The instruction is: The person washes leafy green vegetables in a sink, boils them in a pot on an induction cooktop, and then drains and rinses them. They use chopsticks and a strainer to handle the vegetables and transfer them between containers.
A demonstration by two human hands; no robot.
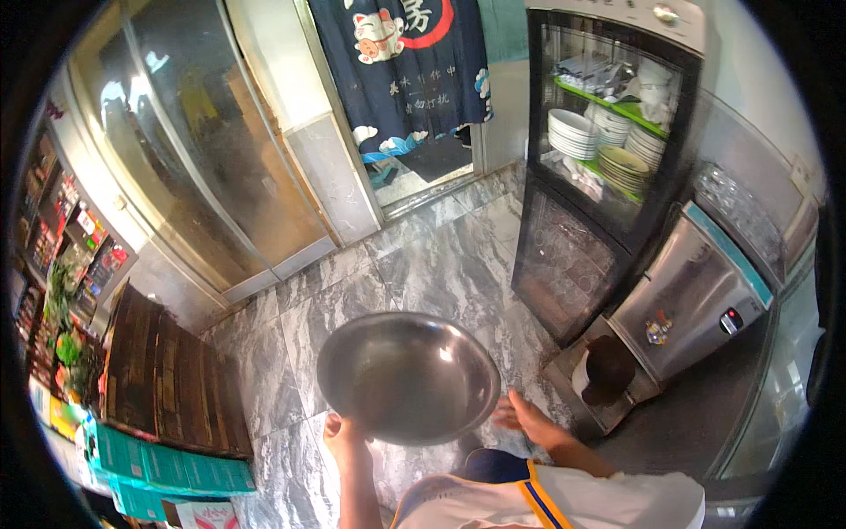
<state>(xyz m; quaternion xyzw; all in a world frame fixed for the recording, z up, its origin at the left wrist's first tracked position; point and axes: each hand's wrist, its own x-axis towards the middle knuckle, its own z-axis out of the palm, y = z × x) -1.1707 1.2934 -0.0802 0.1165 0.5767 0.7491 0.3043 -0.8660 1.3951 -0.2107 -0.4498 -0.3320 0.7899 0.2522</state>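
Observation:
A round stainless steel bowl (406, 377) is held up in front of my body, above the floor, its hollow facing me and nothing inside it. My left hand (345, 436) grips its rim at the lower left, with the thumb over the edge. Just off the right rim is my right hand (529, 418), thumb raised and fingers apart, slightly blurred. It appears to hold nothing, and a narrow gap seems to part it from the steel.
Ahead, a dark printed curtain (410, 79) hangs in a doorway. A glass-door cabinet (605, 132) with stacked plates and a steel appliance (694, 291) stand on the right. On the left are sliding glass doors (198, 145), a dark wooden counter (172, 370) and teal boxes (165, 469). Marble-patterned tiles (330, 284) cover the floor.

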